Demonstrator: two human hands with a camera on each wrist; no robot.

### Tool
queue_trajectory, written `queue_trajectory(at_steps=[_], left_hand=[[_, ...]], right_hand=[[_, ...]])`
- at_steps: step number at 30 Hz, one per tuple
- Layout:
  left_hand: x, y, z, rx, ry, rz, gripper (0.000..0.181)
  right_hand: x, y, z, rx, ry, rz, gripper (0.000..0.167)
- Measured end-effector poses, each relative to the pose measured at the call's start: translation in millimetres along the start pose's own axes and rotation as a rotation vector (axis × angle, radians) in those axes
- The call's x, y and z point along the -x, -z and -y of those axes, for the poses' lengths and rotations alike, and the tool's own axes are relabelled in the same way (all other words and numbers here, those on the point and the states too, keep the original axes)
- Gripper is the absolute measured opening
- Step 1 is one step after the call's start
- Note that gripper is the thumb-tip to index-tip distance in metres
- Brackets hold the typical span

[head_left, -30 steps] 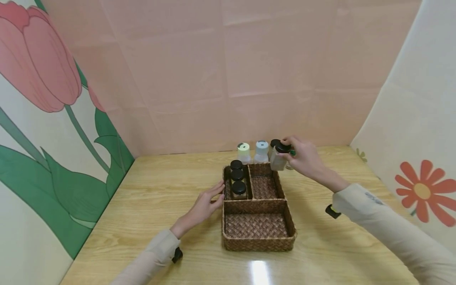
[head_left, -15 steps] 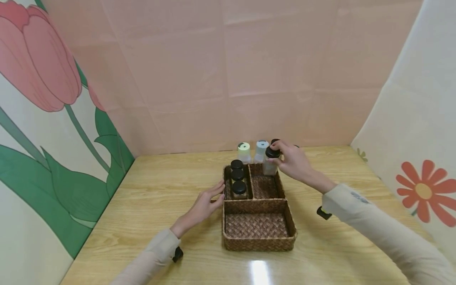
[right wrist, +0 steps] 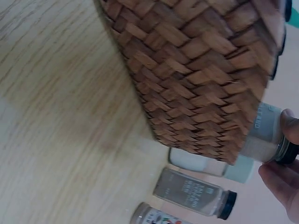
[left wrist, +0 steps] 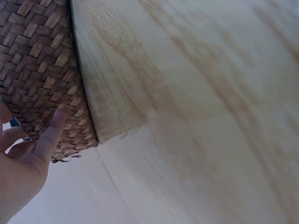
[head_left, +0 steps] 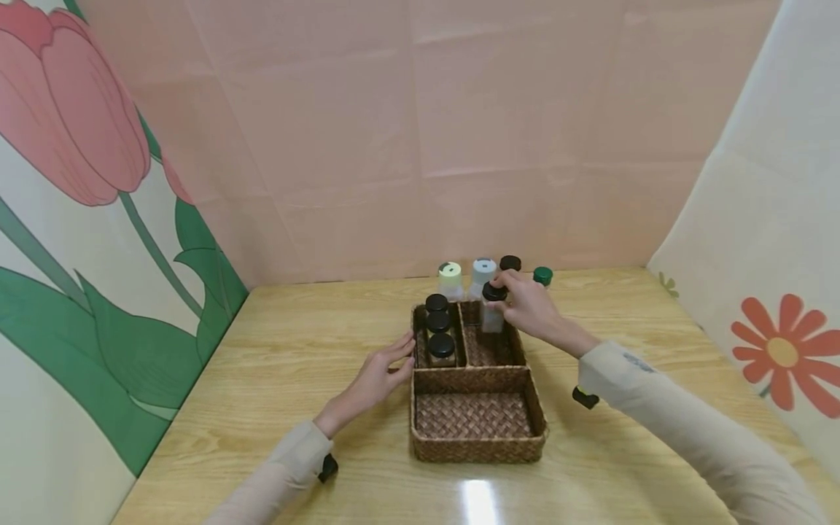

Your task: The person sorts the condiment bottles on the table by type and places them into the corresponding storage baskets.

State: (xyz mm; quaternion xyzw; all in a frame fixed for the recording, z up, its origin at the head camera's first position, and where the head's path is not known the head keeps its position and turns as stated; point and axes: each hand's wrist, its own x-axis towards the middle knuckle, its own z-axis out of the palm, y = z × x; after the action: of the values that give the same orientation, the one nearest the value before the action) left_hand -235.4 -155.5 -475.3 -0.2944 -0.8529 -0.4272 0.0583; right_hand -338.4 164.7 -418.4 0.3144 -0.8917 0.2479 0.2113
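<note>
A woven basket (head_left: 477,449) with three compartments sits on the table. My right hand (head_left: 533,310) pinches a clear spice jar (head_left: 492,321) by its black lid, its lower part inside the back right compartment. In the right wrist view the jar (right wrist: 261,133) shows over the basket's rim, with fingers (right wrist: 279,184) at the lid. My left hand (head_left: 370,375) touches the basket's left wall with straight fingers; in the left wrist view a finger (left wrist: 52,130) lies against the weave. Several black-lidded jars (head_left: 440,345) stand in a row in the back left compartment.
Behind the basket stand a yellow-green-capped bottle (head_left: 450,277), a pale-blue-capped bottle (head_left: 483,273), a black-lidded jar (head_left: 510,263) and a green-capped jar (head_left: 542,275). A pink cloth (head_left: 420,146) hangs at the table's back edge.
My right hand has carried the jar left and down, from beside the basket's back right corner into the back right compartment. The green-capped jar has come into view. My left hand stays put.
</note>
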Motion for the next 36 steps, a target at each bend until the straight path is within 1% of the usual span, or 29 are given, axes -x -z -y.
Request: queue_trajectory(at_steps=[5,12,19,26,31,36], left_hand=[[1.3,-1.5,1.3,0.016,-0.017,0.000,0.044],[0.8,-1.7,1.6,0.016,-0.003,0.003,0.045],[2.2,-2.4,-1.0,0.023,-0.008,-0.007,0.043],[4.6,-2.0,-3.2,0.036,-0.007,-0.011,0.042],[5.3,-0.6,-1.4,0.007,-0.014,-0.021,0.042],[5.0,0.3,-0.9,0.001,-0.009,-0.018,0.042]], right_hand=[[2.7,-9.3,-5.4,0.005,-0.012,0.012,0.030],[4.9,-17.1,-8.8,-0.002,-0.008,0.004,0.029],[9.2,-24.9,-8.9,0.002,-0.001,0.026,0.030],[8.5,-25.7,-5.8,0.013,0.005,0.035,0.035],[5.8,-25.2,-4.9,0.006,0.022,0.046,0.037],[5.3,-24.3,-6.4,-0.011,0.005,0.082,0.039]])
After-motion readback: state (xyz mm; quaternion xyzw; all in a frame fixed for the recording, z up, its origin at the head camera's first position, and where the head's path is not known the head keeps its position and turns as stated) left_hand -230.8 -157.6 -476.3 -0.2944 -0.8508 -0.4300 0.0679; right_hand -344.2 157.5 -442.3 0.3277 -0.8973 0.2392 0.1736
